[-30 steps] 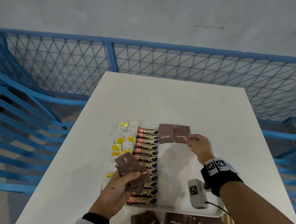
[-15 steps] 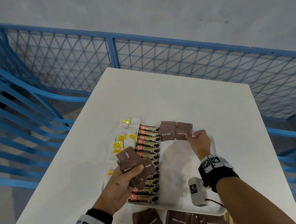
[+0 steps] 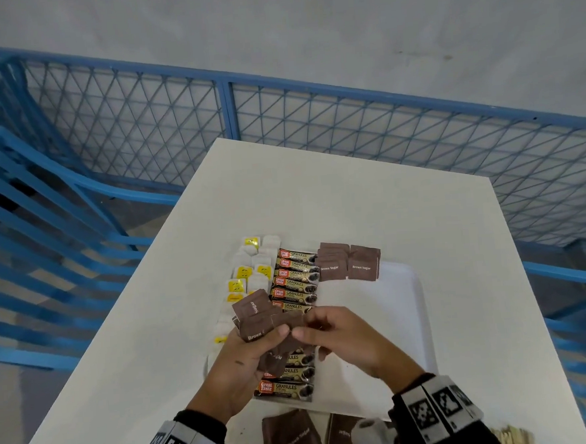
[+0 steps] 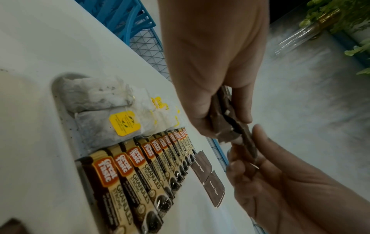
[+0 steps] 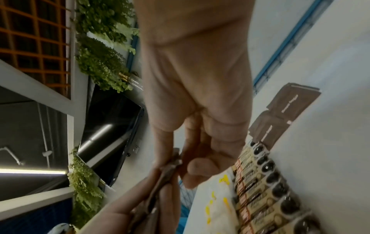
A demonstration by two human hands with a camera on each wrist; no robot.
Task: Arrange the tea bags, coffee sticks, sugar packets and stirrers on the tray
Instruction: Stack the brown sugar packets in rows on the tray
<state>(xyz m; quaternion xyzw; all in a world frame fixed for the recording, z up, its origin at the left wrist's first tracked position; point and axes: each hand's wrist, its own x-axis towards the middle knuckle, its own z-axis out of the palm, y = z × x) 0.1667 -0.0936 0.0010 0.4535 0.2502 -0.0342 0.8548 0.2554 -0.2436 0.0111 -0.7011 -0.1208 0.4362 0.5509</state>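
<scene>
A white tray [image 3: 405, 321] holds tea bags [image 3: 250, 276] with yellow tags in its left column and a row of coffee sticks [image 3: 295, 281] beside them. Two small piles of brown sugar packets [image 3: 349, 264] lie at the tray's far end. Over the coffee sticks, my left hand [image 3: 248, 351] grips a fan of brown sugar packets [image 3: 254, 315]. My right hand [image 3: 336, 332] meets it and pinches one packet of the fan between thumb and forefinger. The left wrist view shows both hands on the packets [image 4: 228, 126] above the coffee sticks [image 4: 140, 174].
More brown sugar packets [image 3: 291, 434] lie on the white table [image 3: 317, 193] at the near edge, in front of the tray. Something pale and wooden [image 3: 514, 438], perhaps stirrers, shows at the bottom right. A blue mesh fence [image 3: 313, 124] surrounds the table.
My right hand has left the sugar packets at the tray's far end and come back to the left hand, where it now pinches a packet of the fan.
</scene>
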